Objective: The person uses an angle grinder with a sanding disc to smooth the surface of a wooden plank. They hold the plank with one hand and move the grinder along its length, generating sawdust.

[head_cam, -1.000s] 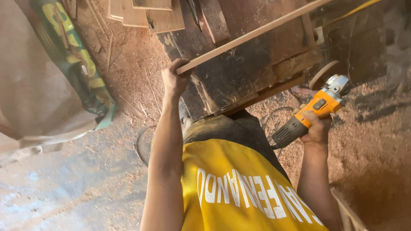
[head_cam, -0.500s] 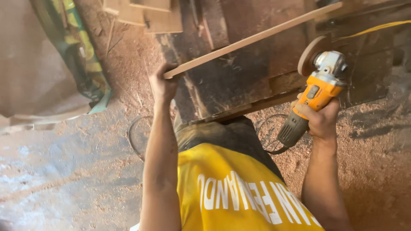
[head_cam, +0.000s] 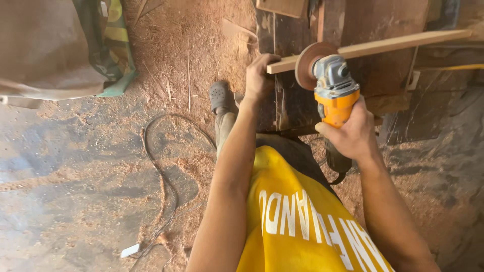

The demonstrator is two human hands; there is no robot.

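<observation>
A wooden strip [head_cam: 373, 48] is gripped at its end by the left hand [head_cam: 259, 80]; an orange angle grinder [head_cam: 335, 95], clamped in the right hand [head_cam: 353, 133], is held with its disc [head_cam: 308, 63] against the strip.

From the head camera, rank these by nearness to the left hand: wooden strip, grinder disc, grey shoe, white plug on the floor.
1. wooden strip: gripped by the left hand.
2. grinder disc: just right, on the strip.
3. grey shoe: lower left, on the floor.
4. white plug: far lower left.

Your angle grinder [head_cam: 335, 95] was orange and grey with a reddish-brown disc [head_cam: 308, 64]; the wooden strip [head_cam: 373, 49] pale tan, your shirt [head_cam: 302, 221] yellow with white lettering, your shoe [head_cam: 220, 96] grey.
</observation>
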